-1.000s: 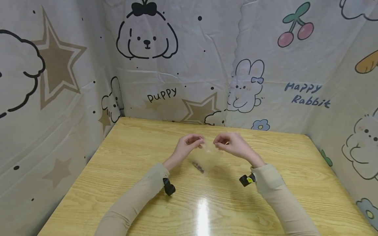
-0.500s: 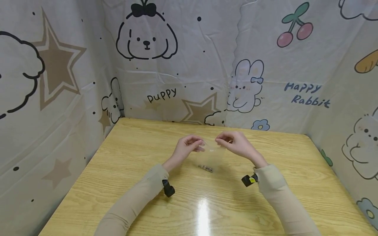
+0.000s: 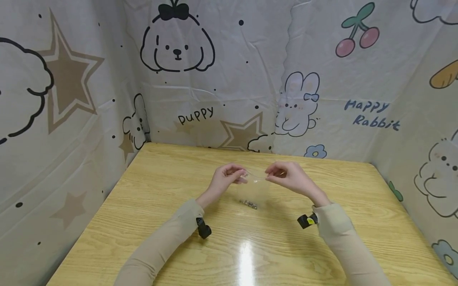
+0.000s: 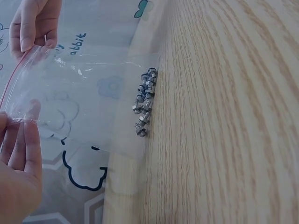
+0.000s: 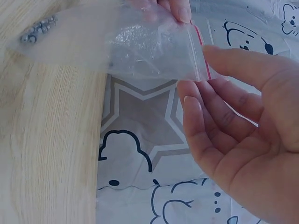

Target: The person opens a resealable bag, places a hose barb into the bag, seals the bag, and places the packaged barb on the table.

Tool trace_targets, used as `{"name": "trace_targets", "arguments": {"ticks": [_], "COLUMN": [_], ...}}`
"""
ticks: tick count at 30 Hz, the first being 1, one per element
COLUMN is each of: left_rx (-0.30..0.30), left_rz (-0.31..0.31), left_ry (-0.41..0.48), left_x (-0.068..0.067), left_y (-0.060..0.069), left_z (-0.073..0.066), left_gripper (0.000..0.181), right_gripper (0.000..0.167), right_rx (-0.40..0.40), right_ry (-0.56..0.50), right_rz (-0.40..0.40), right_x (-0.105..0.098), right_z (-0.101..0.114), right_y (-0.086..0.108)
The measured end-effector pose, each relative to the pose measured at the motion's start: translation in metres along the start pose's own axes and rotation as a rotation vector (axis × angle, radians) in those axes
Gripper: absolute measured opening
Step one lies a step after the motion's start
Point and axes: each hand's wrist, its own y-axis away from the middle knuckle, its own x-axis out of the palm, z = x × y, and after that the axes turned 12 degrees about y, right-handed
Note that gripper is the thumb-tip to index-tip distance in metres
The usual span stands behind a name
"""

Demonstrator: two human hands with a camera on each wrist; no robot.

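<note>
A clear zip bag with a red strip along its mouth hangs between both hands, just above the table. My left hand pinches one end of the mouth between thumb and fingers. At the other end, my right hand holds the top corner, thumb on the strip side and fingers behind. Several small metal bolts, some seemingly with nuts or washers, lie heaped along the bag's bottom. In the right wrist view these bolts look hazy through the plastic. Whether the zip is sealed cannot be made out.
The wood-grain table spreads around the hands, with a bright light reflection near its front. Patterned cloth hangs behind and at both sides. Black wrist cameras sit at each cuff.
The bag was blurred and tilted a second ago; it now hangs steadier, its bolts shifted slightly right. My right hand has moved a little right; my left has barely moved.
</note>
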Motion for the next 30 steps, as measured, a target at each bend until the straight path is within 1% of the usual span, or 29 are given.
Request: {"name": "trace_targets", "arguments": {"ticks": [8, 11, 16, 18, 22, 25, 30], "left_rx": [-0.004, -0.017, -0.025, -0.019, -0.008, 0.003, 0.046], "left_rz": [0.0, -0.004, 0.011, 0.012, -0.01, -0.027, -0.034], "left_ry": [0.016, 0.044, 0.069, 0.051, -0.001, -0.033, -0.076], "left_x": [-0.003, -0.004, -0.002, -0.001, 0.0, 0.001, 0.003], "left_y": [0.002, 0.002, 0.003, 0.003, 0.003, 0.004, 0.004], "left_z": [-0.003, -0.003, -0.004, -0.004, -0.005, -0.005, -0.005], "left_gripper": [0.023, 0.023, 0.024, 0.024, 0.022, 0.02, 0.019], "right_gripper": [0.007, 0.007, 0.011, 0.013, 0.014, 0.015, 0.015], "right_rx": [0.015, 0.036, 0.086, 0.099, 0.111, 0.11, 0.089], "right_ry": [0.035, 0.042, 0.032, 0.029, 0.024, 0.016, 0.017], "right_rz": [-0.031, -0.059, -0.099, -0.11, -0.124, -0.124, -0.132], "right_x": [0.002, 0.004, 0.008, 0.008, 0.009, 0.011, 0.014], "right_z": [-0.003, -0.006, -0.011, -0.013, -0.014, -0.014, -0.015], "right_y": [0.002, 0.003, 0.005, 0.006, 0.007, 0.007, 0.008]}}
